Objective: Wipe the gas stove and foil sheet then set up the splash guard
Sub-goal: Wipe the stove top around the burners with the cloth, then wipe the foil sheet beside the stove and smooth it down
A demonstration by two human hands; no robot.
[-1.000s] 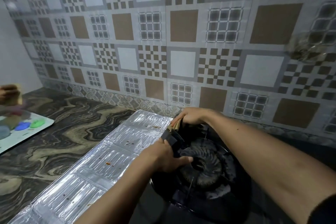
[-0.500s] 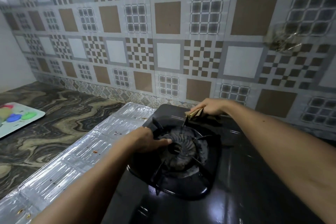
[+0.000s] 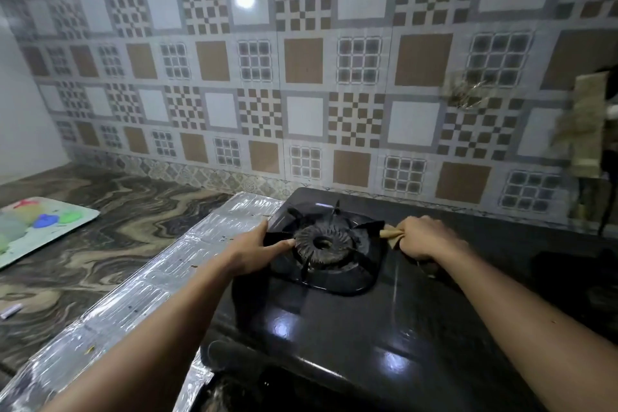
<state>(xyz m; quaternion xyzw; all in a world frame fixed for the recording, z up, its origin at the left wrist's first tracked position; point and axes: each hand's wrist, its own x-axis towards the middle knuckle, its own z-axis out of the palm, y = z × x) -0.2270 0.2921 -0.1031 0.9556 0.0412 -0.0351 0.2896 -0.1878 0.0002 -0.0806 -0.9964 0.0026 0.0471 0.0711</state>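
A glossy black gas stove [image 3: 351, 328] fills the lower middle, with a round burner [image 3: 322, 244] inside a black pan support [image 3: 364, 264]. My left hand [image 3: 252, 252] holds the support's left arm, thumb pointing at the burner. My right hand [image 3: 426, 241] grips a bunched tan cloth [image 3: 389, 232] at the support's right corner. A silver embossed foil sheet [image 3: 133, 298] lies flat along the stove's left side, dotted with small crumbs.
The marbled counter [image 3: 110, 234] stretches left, with a pale board [image 3: 43, 227] carrying coloured shapes. A patterned tile wall [image 3: 301, 94] stands right behind the stove. A blurred tan object [image 3: 585, 130] hangs at the right edge. A small white piece [image 3: 10, 311] lies at far left.
My right hand moved with the cloth from the back of the burner to the pan support's right corner. My left hand stayed at the support's left side. The camera view shifted.
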